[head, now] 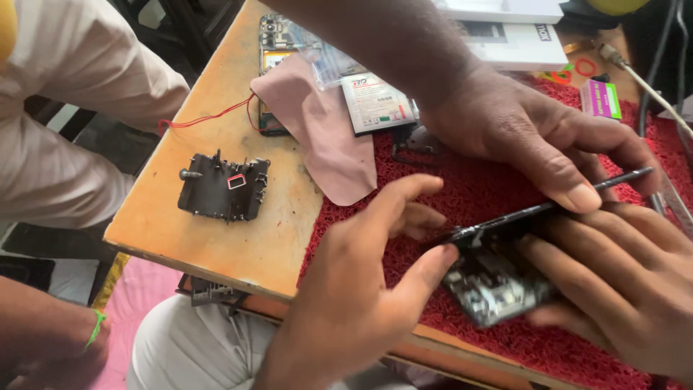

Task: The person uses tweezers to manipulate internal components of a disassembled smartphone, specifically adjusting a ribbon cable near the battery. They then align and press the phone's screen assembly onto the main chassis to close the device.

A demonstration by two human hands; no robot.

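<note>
1. Containers: a clear plastic bag (328,61) lies at the far side of the wooden table (216,238), partly over an opened phone (273,43). A flat battery pack (377,103) rests just beside it; whether it sits inside the bag cannot be told. A white box (516,43) stands at the far edge, closed.
2. Edges and room: a red bristle mat (476,195) covers the right part of the table and runs to the near edge. The bare wood to the left carries only a black phone frame (224,188) and a pink cloth (325,133) that overlaps the mat's edge. A red wire (206,118) trails toward the left edge.
3. Disassembled phone (498,274): tilted up on its edge over the mat, near the table's front edge, circuit side facing the camera.
4. Left hand (361,289): thumb and forefinger clamped on the phone's left end.
5. Right hand (628,289): fingers spread flat against the phone's right side, supporting it.
6. A third hand (527,137), another person's, reaches in from the far side and pinches a thin dark tool (621,178) against the phone's upper edge.
</note>
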